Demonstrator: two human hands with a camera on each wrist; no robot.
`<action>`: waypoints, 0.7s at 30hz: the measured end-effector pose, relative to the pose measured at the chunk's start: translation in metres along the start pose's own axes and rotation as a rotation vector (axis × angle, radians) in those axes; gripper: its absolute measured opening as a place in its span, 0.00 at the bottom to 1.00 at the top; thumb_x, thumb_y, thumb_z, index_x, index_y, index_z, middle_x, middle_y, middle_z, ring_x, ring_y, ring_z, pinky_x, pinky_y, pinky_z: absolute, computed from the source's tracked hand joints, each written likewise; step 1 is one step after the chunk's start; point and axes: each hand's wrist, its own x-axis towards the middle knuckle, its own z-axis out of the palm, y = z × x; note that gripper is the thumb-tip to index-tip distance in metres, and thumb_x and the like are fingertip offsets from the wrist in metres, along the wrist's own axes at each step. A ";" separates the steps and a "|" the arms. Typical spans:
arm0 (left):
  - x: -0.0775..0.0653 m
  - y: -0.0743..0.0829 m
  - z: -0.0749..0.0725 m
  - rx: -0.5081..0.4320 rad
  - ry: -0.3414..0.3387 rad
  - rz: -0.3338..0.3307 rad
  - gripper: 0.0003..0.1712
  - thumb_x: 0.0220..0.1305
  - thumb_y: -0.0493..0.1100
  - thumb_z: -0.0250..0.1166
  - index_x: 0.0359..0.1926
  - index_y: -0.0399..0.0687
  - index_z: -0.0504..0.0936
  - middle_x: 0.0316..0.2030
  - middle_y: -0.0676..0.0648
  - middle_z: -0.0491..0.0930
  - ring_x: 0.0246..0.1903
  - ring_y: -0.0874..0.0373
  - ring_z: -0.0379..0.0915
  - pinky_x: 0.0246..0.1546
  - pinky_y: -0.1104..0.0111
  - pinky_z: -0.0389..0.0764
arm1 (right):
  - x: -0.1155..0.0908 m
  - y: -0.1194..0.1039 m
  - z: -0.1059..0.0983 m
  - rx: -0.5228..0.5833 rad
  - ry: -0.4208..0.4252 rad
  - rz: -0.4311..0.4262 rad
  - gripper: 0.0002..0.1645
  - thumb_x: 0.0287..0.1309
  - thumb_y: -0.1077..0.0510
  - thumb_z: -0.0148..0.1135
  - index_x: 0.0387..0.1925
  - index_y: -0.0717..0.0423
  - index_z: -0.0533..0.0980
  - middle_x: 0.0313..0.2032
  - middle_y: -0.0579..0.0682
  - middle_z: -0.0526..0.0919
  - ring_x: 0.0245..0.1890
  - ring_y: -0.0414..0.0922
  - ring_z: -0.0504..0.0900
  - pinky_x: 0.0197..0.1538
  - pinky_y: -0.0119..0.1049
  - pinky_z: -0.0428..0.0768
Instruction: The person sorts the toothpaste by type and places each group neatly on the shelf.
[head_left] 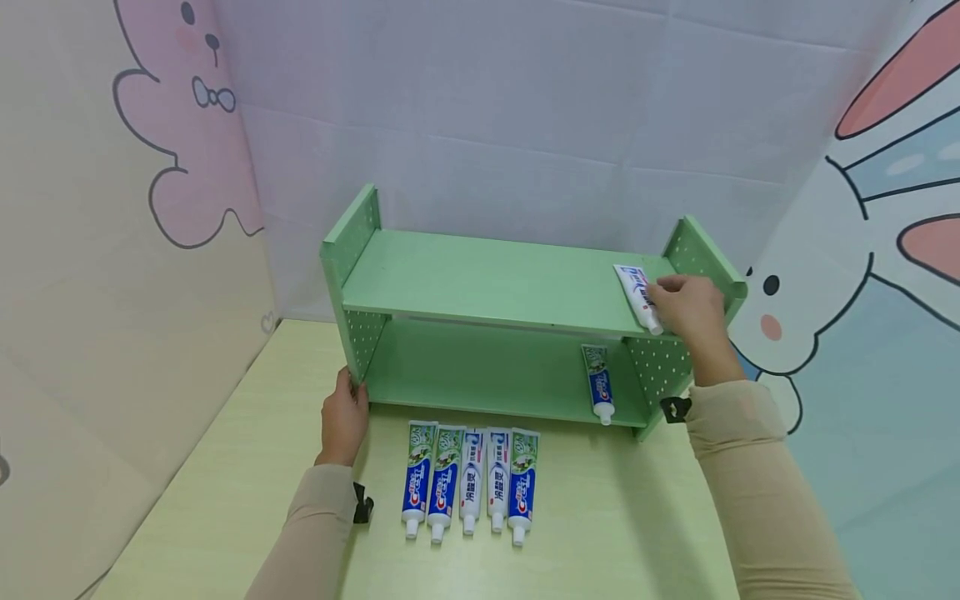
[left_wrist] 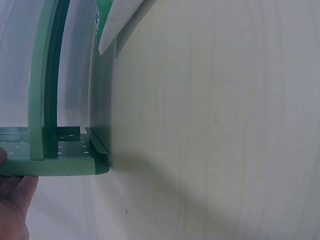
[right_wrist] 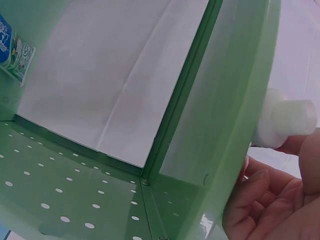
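A white toothpaste tube point(head_left: 639, 298) lies slanted on the upper board at the right end of the green shelf point(head_left: 480, 279), its cap out at the front edge. My right hand point(head_left: 690, 310) pinches this tube along its right side. In the right wrist view the white cap point(right_wrist: 295, 119) juts past the board beside my curled fingers point(right_wrist: 250, 200). Low on the shelf's left side panel point(head_left: 341, 275), my left hand point(head_left: 345, 421) grips the edge. The left wrist view has the thumb and the fingers point(left_wrist: 22, 195) on opposite faces of that panel.
A blue and green toothpaste tube point(head_left: 598, 383) lies on the lower board near the right panel point(head_left: 660, 367). Several more tubes point(head_left: 470, 479), white ones and blue and green ones, lie in a row on the table point(head_left: 600, 517) before the shelf. A pale curtain point(head_left: 510, 125) hangs behind.
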 end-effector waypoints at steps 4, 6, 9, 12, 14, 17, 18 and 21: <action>0.000 0.000 0.000 -0.003 -0.001 0.004 0.22 0.72 0.34 0.54 0.64 0.35 0.65 0.51 0.27 0.76 0.48 0.33 0.76 0.43 0.45 0.76 | -0.003 0.000 -0.002 -0.002 -0.001 -0.018 0.34 0.70 0.43 0.49 0.68 0.61 0.67 0.63 0.65 0.69 0.57 0.58 0.66 0.52 0.51 0.70; 0.000 0.001 0.000 0.000 -0.001 0.008 0.22 0.72 0.34 0.54 0.64 0.35 0.65 0.51 0.27 0.76 0.48 0.33 0.76 0.43 0.45 0.76 | -0.004 0.001 -0.003 -0.002 0.000 -0.023 0.34 0.71 0.43 0.49 0.68 0.61 0.66 0.63 0.65 0.69 0.59 0.59 0.66 0.54 0.53 0.69; 0.000 0.002 -0.001 0.001 -0.007 0.002 0.22 0.72 0.34 0.54 0.64 0.35 0.65 0.51 0.27 0.76 0.48 0.33 0.76 0.43 0.44 0.76 | -0.005 0.001 -0.003 -0.008 0.007 -0.029 0.34 0.70 0.43 0.49 0.68 0.61 0.66 0.63 0.65 0.69 0.61 0.60 0.65 0.57 0.55 0.68; 0.001 0.002 -0.001 0.005 -0.012 -0.006 0.22 0.72 0.34 0.54 0.65 0.35 0.64 0.51 0.27 0.76 0.48 0.33 0.76 0.43 0.45 0.76 | -0.007 0.001 -0.004 -0.008 0.018 -0.037 0.34 0.70 0.44 0.50 0.68 0.61 0.66 0.62 0.64 0.70 0.60 0.59 0.67 0.57 0.55 0.68; 0.001 0.002 -0.001 0.006 -0.014 -0.008 0.22 0.72 0.34 0.54 0.65 0.35 0.64 0.51 0.27 0.76 0.48 0.33 0.76 0.43 0.45 0.76 | -0.009 0.001 -0.004 -0.007 0.020 -0.042 0.33 0.70 0.45 0.50 0.68 0.61 0.66 0.62 0.64 0.71 0.59 0.58 0.68 0.56 0.54 0.69; 0.001 0.002 -0.001 0.005 -0.007 0.000 0.22 0.72 0.34 0.54 0.64 0.35 0.65 0.50 0.27 0.77 0.47 0.33 0.77 0.42 0.45 0.76 | -0.013 0.000 -0.005 -0.009 0.022 -0.052 0.33 0.71 0.45 0.50 0.69 0.60 0.66 0.61 0.63 0.72 0.57 0.57 0.69 0.54 0.53 0.70; 0.001 0.002 -0.001 0.004 -0.004 0.004 0.22 0.72 0.34 0.54 0.64 0.35 0.65 0.50 0.27 0.77 0.47 0.33 0.77 0.41 0.45 0.76 | -0.015 0.000 -0.006 -0.008 0.021 -0.054 0.33 0.71 0.45 0.50 0.69 0.60 0.66 0.61 0.63 0.72 0.57 0.57 0.69 0.54 0.52 0.70; 0.001 0.001 -0.001 0.000 0.007 0.017 0.22 0.72 0.34 0.54 0.64 0.35 0.66 0.49 0.27 0.78 0.45 0.33 0.78 0.39 0.44 0.76 | -0.018 0.000 -0.006 -0.007 0.021 -0.063 0.33 0.71 0.44 0.49 0.69 0.60 0.66 0.62 0.63 0.71 0.57 0.58 0.69 0.53 0.52 0.71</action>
